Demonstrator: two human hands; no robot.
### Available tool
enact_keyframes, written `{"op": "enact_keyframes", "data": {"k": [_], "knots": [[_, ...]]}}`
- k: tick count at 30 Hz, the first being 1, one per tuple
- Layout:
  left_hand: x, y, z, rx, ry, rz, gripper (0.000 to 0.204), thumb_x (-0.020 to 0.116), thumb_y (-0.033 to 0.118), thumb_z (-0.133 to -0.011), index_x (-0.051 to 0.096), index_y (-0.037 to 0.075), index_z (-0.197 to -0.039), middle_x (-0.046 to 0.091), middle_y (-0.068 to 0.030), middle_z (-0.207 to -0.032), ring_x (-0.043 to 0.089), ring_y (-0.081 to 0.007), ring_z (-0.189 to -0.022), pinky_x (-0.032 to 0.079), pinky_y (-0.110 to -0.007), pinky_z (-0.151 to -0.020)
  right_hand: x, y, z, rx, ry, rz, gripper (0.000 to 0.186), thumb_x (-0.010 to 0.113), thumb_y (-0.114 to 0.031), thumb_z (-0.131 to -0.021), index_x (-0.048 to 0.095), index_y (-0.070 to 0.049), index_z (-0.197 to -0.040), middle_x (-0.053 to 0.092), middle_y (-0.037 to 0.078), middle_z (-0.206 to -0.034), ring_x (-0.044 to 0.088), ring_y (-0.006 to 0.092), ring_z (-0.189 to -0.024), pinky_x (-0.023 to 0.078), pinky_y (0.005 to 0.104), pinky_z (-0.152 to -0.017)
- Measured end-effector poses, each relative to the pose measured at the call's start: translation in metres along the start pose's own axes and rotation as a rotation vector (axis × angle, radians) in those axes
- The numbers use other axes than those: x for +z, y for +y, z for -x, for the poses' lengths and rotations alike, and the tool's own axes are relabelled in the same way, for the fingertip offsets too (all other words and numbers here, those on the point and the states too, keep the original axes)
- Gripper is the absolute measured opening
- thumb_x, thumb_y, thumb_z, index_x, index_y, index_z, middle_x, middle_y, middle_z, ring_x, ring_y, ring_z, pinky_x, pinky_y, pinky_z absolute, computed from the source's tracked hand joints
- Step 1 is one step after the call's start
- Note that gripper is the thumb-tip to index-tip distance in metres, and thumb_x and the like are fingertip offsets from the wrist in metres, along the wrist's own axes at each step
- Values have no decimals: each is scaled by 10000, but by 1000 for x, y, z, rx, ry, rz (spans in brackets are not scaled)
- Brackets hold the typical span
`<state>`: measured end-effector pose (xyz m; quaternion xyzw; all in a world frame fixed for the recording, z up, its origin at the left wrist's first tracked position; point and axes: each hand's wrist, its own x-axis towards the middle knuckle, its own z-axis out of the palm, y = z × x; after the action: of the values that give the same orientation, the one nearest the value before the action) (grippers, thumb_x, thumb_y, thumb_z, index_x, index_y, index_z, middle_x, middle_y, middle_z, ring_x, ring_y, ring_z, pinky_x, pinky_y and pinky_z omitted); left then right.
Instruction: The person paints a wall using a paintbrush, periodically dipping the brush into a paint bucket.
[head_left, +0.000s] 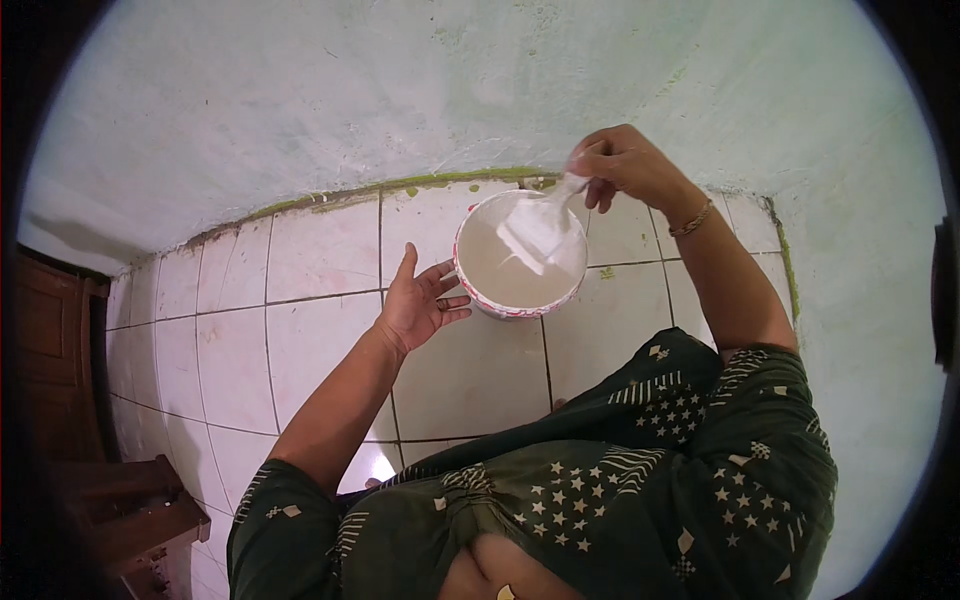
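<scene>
A round white bucket (pixel 512 306) with red marks along its rim stands on the tiled floor, with pale, paint-like liquid inside. Over its opening, my right hand (pixel 622 168) grips the handle of a paintbrush (pixel 542 226), whose wide head is coated in white and tilts down into the bucket's mouth. White smears cover the handle too. Beside the bucket's left wall is my left hand (pixel 425 303), fingers spread and palm turned toward the rim. Its fingertips are at or very near the wall; whether they touch it I cannot tell.
A pale green-white wall (pixel 330 110) rises just beyond the bucket, with green paint along its base. Another wall (pixel 860 330) closes in on the right. Wooden furniture (pixel 150 510) stands at lower left, near a brown wooden door (pixel 50 340). Green spots mark the floor tiles (pixel 320 340).
</scene>
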<state>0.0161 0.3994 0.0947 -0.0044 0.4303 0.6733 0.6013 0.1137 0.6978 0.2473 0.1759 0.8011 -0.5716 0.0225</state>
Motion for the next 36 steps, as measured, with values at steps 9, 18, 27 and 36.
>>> {"op": "enact_keyframes", "data": {"k": [9,18,27,36], "knots": [[27,7,-4,47,156,-153,857,224,651,-924,145,-11,-1462,311,-277,-1366,515,-307,-1021,466,-408,-918,-31,55,4,236,-205,125,196,636,-52,-723,635,71,-875,649,124,-749,678,206,-613,582,294,-557],[22,18,-2,34,150,-101,696,199,548,-977,419,-16,-1321,550,-171,-1027,590,-223,-848,511,-377,-835,0,59,-10,-10,-210,1070,273,700,-257,-697,673,12,-734,649,161,-702,618,286,-619,479,385,-582],[25,22,-6,39,179,-142,690,199,556,-973,450,-14,-1270,584,-160,-941,596,-215,-806,511,-368,-817,-6,58,5,-90,-38,801,254,773,-219,-671,622,-21,-719,632,123,-695,610,297,-684,462,386,-625],[27,21,-6,44,167,-110,692,209,572,-966,474,-8,-1234,587,-156,-920,598,-222,-808,515,-364,-811,-2,32,8,-17,-24,909,241,772,-220,-656,600,-65,-725,626,95,-772,604,291,-777,460,397,-655]]}}
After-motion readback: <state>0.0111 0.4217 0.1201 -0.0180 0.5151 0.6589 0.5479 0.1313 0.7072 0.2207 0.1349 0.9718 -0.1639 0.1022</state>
